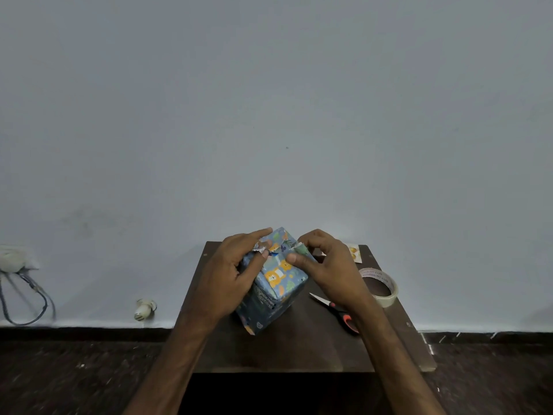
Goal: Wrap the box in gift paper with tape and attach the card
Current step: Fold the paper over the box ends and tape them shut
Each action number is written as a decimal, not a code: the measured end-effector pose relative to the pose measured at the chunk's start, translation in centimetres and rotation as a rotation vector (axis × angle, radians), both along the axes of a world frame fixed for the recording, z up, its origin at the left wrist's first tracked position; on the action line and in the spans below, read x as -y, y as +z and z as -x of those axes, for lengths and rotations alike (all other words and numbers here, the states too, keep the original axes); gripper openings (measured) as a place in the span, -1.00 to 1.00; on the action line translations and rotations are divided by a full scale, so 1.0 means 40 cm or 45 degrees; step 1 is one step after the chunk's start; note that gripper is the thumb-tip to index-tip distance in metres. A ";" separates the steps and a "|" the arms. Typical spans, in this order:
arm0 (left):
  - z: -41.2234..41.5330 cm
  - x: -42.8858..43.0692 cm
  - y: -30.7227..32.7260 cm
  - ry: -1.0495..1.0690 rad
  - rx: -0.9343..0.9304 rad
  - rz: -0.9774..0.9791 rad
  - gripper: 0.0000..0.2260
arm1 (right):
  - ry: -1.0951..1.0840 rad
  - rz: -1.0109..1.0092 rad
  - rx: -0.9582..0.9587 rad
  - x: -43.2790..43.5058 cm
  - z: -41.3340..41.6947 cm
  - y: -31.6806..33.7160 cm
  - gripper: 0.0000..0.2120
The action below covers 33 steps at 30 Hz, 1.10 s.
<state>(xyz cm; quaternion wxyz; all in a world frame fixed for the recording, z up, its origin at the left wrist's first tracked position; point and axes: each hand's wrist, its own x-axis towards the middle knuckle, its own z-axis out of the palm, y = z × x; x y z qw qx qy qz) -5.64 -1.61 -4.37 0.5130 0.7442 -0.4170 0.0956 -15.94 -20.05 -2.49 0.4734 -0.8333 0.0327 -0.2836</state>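
A box (276, 287) covered in blue gift paper with orange animal prints stands on a small dark brown table (299, 345), turned corner-on to me. My left hand (230, 269) grips its upper left side and pinches a crumpled paper flap at the top. My right hand (326, 265) pinches another paper flap at the top right edge. A roll of clear tape (380, 287) lies to the right. A card (354, 253) with a yellow print shows at the table's far right, partly hidden by my right hand.
Scissors (336, 313) with orange and black handles lie on the table under my right wrist. A pale wall rises right behind the table. The floor is dark. A cable (27, 298) and a wall plug (145, 308) are at the left.
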 end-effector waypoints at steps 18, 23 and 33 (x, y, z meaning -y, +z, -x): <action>0.046 0.014 0.009 0.065 0.049 0.032 -0.87 | -0.002 -1.033 -0.150 -0.025 -0.020 -0.034 -0.66; 0.043 0.013 0.000 0.094 -0.310 0.181 -0.70 | -0.146 -0.781 -0.466 -0.035 -0.023 -0.035 -0.64; 0.074 0.013 -0.001 0.593 -0.240 0.242 -0.88 | -0.287 -0.546 -0.211 -0.107 -0.073 -0.006 -0.47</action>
